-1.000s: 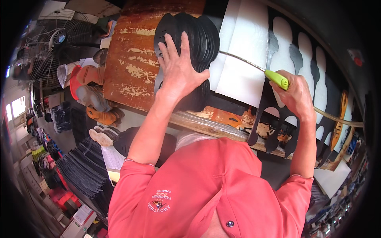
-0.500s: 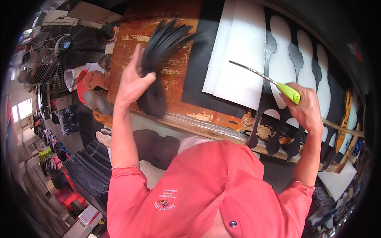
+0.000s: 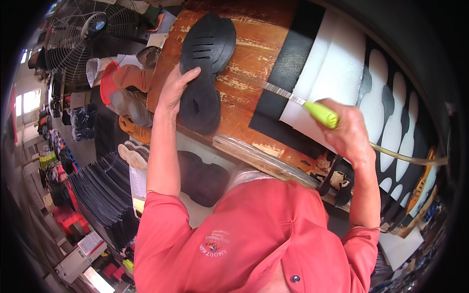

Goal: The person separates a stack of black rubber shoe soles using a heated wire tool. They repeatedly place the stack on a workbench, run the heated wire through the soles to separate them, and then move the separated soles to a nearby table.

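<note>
My left hand (image 3: 177, 88) grips a black sole-shaped piece (image 3: 200, 49) along its left edge, the thumb lying on its face and the other fingers hidden. Several slits cross its wide upper part, and a small hole shows in its lower part. My right hand (image 3: 348, 128) is closed around the lime-green handle (image 3: 322, 115) of a tool with a thin, striped shaft (image 3: 283, 92). The shaft points up and left, and its tip is blurred. A yellowish hose or rod (image 3: 410, 158) runs rightward from behind my right wrist; whether it joins the tool is hidden.
White sheets (image 3: 332, 63) lie over a black sheet (image 3: 286, 66) on the worn wooden table (image 3: 249, 44). White sole-shaped pieces (image 3: 378, 88) stand out against black to the right. A wire fan (image 3: 97, 24) and a dark stack (image 3: 100, 190) are at left.
The black piece, fanned out at the top before, now shows its slit face flat toward me. My right hand and the green-handled tool have come left, closer to it.
</note>
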The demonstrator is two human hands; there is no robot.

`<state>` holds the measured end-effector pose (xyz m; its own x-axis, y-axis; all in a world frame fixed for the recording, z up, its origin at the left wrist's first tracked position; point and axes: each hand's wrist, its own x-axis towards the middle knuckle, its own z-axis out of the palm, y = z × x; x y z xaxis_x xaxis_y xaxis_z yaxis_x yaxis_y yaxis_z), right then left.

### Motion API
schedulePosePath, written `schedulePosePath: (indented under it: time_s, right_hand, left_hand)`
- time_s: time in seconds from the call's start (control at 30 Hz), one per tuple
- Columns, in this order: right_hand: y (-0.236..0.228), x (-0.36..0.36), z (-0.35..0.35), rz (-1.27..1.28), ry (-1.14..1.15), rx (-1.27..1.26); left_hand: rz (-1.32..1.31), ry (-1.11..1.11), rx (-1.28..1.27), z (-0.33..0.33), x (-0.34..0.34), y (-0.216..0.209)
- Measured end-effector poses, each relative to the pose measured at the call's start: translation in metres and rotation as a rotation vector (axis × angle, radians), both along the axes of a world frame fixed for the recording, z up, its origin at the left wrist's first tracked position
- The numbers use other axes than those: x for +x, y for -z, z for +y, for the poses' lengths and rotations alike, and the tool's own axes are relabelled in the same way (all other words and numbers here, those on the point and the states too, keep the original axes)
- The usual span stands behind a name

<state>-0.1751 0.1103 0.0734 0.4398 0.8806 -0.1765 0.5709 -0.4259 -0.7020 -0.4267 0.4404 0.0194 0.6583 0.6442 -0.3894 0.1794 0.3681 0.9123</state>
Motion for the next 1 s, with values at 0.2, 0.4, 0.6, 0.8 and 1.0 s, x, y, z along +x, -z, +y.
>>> schedulePosePath:
  time_s: [0.2, 0.4, 0.6, 0.8, 1.0]
  right_hand:
    - [0.017, -0.026, 0.028, 0.03, 0.071, -0.002]
    - [0.022, -0.044, 0.036, -0.179, 0.003, -0.149]
    - [0.011, -0.044, 0.039, -0.35, 0.023, -0.15]
    - [-0.013, 0.007, 0.045, -0.453, 0.127, 0.087]
    - [0.02, -0.001, 0.109, -0.073, 0.025, 0.485]
  left_hand:
    - [-0.055, -0.01, -0.031, 0.02, -0.021, 0.007]
    - [0.03, 0.029, 0.496, 0.01, -0.023, 0.007]
    - [0.301, 0.135, 0.91, -0.024, -0.026, -0.023]
    - [0.251, 0.394, 1.098, -0.04, -0.05, -0.049]
    - [0.334, 0.489, 1.099, -0.052, -0.041, -0.025]
